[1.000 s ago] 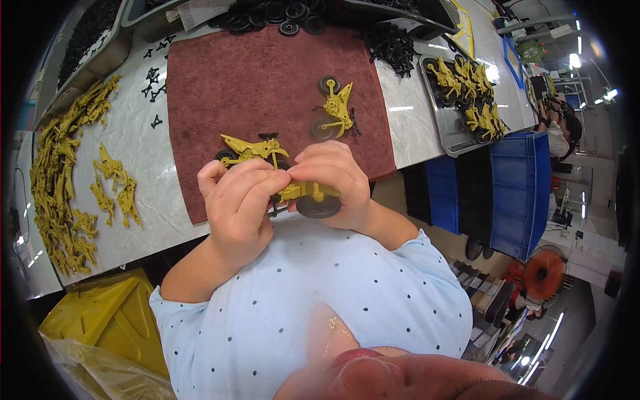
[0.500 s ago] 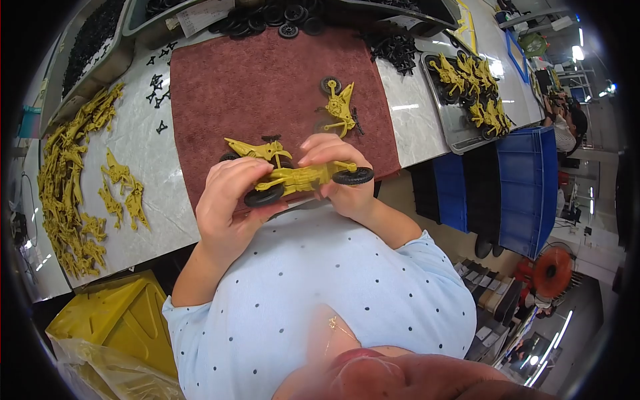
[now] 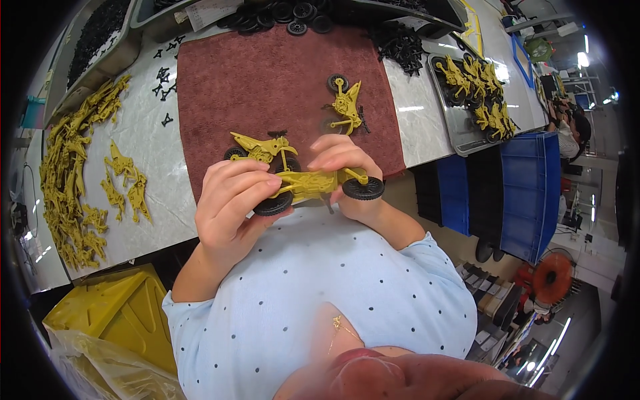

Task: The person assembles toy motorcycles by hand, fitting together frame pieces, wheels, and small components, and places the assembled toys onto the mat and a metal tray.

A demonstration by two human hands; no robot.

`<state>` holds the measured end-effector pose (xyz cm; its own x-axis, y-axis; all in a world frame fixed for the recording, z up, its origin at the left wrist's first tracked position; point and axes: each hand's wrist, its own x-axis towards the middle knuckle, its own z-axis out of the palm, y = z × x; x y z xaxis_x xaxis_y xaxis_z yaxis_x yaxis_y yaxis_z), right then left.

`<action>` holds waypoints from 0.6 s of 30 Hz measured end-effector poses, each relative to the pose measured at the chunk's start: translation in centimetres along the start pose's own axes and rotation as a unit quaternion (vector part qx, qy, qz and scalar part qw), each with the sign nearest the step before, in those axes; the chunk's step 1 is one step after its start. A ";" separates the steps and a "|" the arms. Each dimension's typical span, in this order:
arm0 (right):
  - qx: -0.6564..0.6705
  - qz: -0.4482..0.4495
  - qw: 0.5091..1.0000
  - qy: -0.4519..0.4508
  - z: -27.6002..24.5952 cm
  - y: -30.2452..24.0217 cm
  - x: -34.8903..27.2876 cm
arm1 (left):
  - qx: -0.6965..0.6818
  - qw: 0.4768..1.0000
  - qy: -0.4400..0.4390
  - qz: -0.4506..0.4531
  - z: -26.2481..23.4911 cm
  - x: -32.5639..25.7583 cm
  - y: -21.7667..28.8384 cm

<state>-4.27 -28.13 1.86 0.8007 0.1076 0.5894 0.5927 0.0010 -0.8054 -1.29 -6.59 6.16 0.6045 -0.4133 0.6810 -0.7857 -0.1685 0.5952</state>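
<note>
Both my hands hold a yellow toy motorbike (image 3: 313, 185) with two black wheels, level and close to my chest. My left hand (image 3: 233, 200) grips its rear end by the back wheel. My right hand (image 3: 343, 170) pinches the front part near the front wheel (image 3: 363, 189). Just beyond my hands, a second yellow toy motorbike (image 3: 263, 147) lies on the dark red cloth mat (image 3: 267, 73). A third, partly built bike (image 3: 347, 107) lies farther back on the mat.
Piles of yellow bike parts (image 3: 67, 180) cover the grey table on the left. Black wheels (image 3: 287, 10) and small black parts (image 3: 400, 43) sit at the back. A metal tray of finished bikes (image 3: 477, 87) stands right, blue crates (image 3: 527, 193) below it. A yellow bin (image 3: 113, 313) is lower left.
A second ago my hands were bunched over the bike, hiding it. They have since spread apart and turned it level, so both wheels and its whole length show.
</note>
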 end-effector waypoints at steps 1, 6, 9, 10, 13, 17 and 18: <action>0.005 0.008 1.000 0.000 0.0 -0.1 0.1 | 0.001 1.000 0.004 0.000 0.0 0.0 0.0; 0.045 0.052 0.998 0.001 0.3 0.1 -0.3 | -0.017 0.998 0.010 -0.060 0.1 -0.1 0.2; 0.087 0.090 0.992 0.027 0.6 0.1 -0.4 | -0.036 0.994 0.014 -0.098 0.4 -0.3 0.1; 0.089 0.088 0.992 0.027 0.5 0.2 -0.4 | -0.046 0.993 0.013 -0.107 0.4 -0.3 0.1; 0.078 0.082 0.993 0.025 0.6 0.1 -0.3 | -0.037 0.993 0.014 -0.108 0.4 -0.3 0.1; -0.013 0.028 0.999 -0.006 0.1 0.2 -0.1 | -0.035 0.990 0.027 -0.132 0.7 -0.4 0.1; -0.012 0.029 0.999 -0.006 0.1 0.1 0.0 | -0.030 0.991 0.031 -0.124 0.8 -0.3 0.1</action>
<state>-4.21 -28.07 1.81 0.8325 0.1188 0.5412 0.5478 -0.0303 -0.8360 -1.62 -7.17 5.68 0.7863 -0.3092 0.5349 -0.6042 -0.2038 0.7703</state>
